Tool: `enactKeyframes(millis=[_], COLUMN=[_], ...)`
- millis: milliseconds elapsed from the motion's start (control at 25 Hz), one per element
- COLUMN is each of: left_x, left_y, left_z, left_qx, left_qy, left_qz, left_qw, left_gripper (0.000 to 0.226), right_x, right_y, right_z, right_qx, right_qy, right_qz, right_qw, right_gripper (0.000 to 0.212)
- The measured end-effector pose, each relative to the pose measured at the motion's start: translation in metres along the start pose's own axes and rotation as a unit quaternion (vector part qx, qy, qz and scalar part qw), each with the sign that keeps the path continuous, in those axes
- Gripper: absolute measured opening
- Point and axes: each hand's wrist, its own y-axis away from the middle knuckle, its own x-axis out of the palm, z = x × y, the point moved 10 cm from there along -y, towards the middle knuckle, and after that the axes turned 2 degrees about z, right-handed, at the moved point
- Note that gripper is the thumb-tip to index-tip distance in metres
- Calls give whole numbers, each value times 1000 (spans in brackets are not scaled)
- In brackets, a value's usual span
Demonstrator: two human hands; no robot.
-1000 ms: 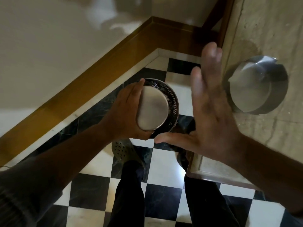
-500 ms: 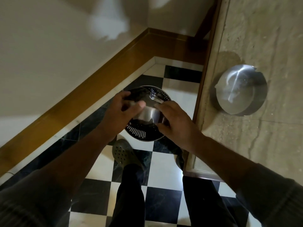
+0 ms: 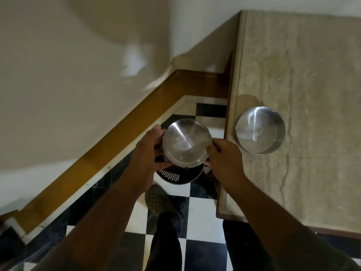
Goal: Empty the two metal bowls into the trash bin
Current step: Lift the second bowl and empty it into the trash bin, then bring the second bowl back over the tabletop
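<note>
Both hands — left hand (image 3: 148,153), right hand (image 3: 224,159) — grip the round steel bowl (image 3: 186,142) by its rim directly above the perforated black trash bin (image 3: 176,176), so residue falls inside. The second steel bowl (image 3: 259,130) waits on the beige stone worktop (image 3: 312,75).

Bowl (image 3: 186,142) between both hands, above bin (image 3: 179,176)

I see two shiny silver bowls (image 3: 186,142) (image 3: 259,130), a black bin (image 3: 175,176) with pale perforations at centre, a black-and-white checkered floor (image 3: 205,255), a mottled beige counter (image 3: 312,85) on the right, brown skirting (image 3: 117,137), an olive clog (image 3: 159,200).
</note>
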Motion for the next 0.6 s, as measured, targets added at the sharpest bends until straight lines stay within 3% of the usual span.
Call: enactKeyframes(millis=[160,360,600], left_x=[37,120,244], left_y=[21,35,41], left_z=[-40,-54,-46], left_qx=[24,22,15], left_qy=[-1,-40,-66], left_qz=[13,70,109], left_qw=[1000,996,992], left_gripper=[32,62,31], right_x=[-53,-146,-255], right_y=[5,9,8], right_z=[26,21,-24], right_qx=[-2,25,75], right_qy=[-17,-29,-81], right_qz=[-37,-69,-104], right_qw=[999,997,988], right_gripper=[25,23,26])
